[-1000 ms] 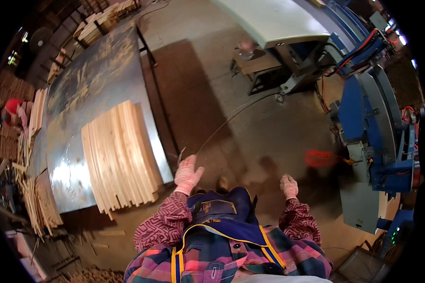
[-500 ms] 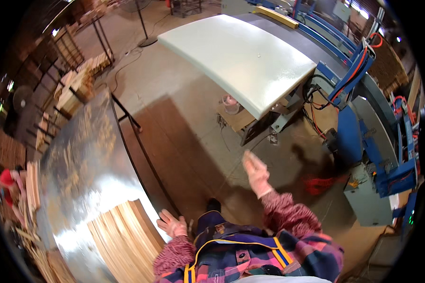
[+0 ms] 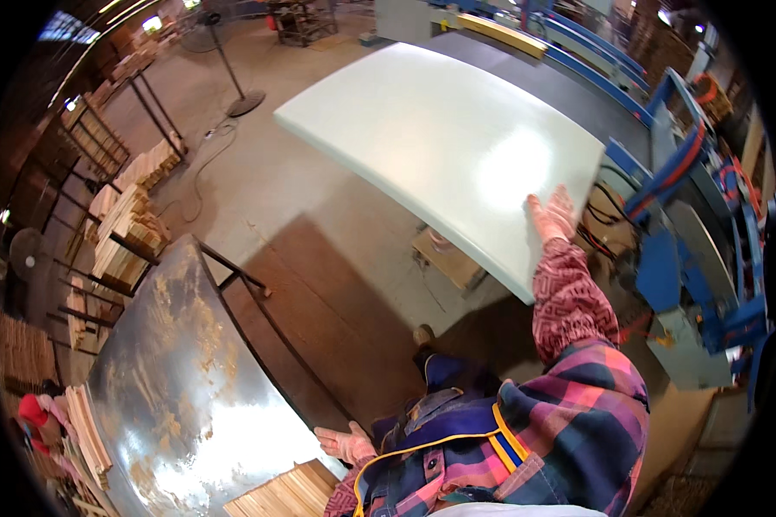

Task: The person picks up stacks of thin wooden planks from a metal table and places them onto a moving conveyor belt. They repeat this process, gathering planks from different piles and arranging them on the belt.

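Note:
My right hand [image 3: 553, 215], in a thin pale glove, reaches over the near right corner of a glossy white tabletop [image 3: 422, 121]. Its fingers are spread with nothing in them; whether they touch the surface I cannot tell. At the right edge of a metal-topped table [image 3: 207, 345], my left hand [image 3: 347, 443] is open, palm turned partly up, fingers apart. Just below that hand lies a stack of light wooden strips [image 3: 289, 493], cut off by the lower edge of the view.
Blue machinery [image 3: 664, 276] with hoses stands at the right. A low wooden stand [image 3: 448, 258] sits under the white top. Stacked timber [image 3: 129, 224] and a standing fan [image 3: 246, 103] are at the far left. A person in a red cap [image 3: 33, 409] is beyond the metal table.
My right hand has moved forward and right, from above the floor to the white top. My body has shifted forward, and the wooden strips now sit lower in view. The left hand stays open.

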Demonstrator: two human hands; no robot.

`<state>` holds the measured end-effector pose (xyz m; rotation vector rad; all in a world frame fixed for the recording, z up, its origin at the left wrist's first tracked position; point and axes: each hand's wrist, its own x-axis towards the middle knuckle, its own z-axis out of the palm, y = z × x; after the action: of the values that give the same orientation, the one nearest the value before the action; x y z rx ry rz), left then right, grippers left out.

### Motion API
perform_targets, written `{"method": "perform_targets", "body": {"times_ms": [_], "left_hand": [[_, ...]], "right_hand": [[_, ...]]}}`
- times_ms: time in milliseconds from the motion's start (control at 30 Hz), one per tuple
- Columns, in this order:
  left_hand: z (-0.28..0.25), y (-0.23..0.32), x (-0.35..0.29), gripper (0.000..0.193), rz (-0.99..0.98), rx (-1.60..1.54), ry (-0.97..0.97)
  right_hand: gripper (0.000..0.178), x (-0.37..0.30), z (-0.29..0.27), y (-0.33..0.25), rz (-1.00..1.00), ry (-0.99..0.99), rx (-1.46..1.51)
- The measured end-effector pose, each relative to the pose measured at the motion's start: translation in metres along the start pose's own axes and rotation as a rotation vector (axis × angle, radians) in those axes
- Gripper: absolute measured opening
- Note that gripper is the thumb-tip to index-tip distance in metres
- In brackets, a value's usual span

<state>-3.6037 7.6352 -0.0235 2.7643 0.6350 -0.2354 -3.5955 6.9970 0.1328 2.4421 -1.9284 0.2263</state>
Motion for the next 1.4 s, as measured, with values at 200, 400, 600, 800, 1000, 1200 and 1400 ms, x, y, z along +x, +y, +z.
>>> {"method": "perform_targets", "body": {"times_ms": [200,400,600,800,1000,1200,1400], "left_hand": [[0.025,0.093,0.065,0.107,0.126,-0.017,0.078],[0.013,0.262,0.175,0.104,0.282,-0.109,-0.104],[0.008,0.400,0.257,0.101,0.353,-0.196,-0.196],[0.025,0.427,0.346,0.103,0.302,-0.095,-0.281],[0.025,0.462,0.488,0.100,0.273,-0.100,-0.309],[-0.016,0.530,0.636,0.099,0.368,-0.140,-0.263],[-0.016,0.582,0.721,0.093,0.423,-0.146,-0.277]], "right_hand": [[0.103,0.105,-0.002,-0.102,-0.175,-0.067,0.048],[0.097,0.167,0.018,-0.267,-0.551,-0.144,-0.032],[0.095,0.154,0.043,-0.484,-0.973,-0.153,0.035],[0.097,0.114,0.035,-0.662,-1.227,-0.223,0.032],[0.093,0.104,0.051,-0.798,-1.234,-0.209,-0.078],[0.085,0.105,0.018,-0.896,-0.901,-0.578,-0.149],[0.081,0.125,0.054,-0.927,-0.859,-0.526,0.000]]}}
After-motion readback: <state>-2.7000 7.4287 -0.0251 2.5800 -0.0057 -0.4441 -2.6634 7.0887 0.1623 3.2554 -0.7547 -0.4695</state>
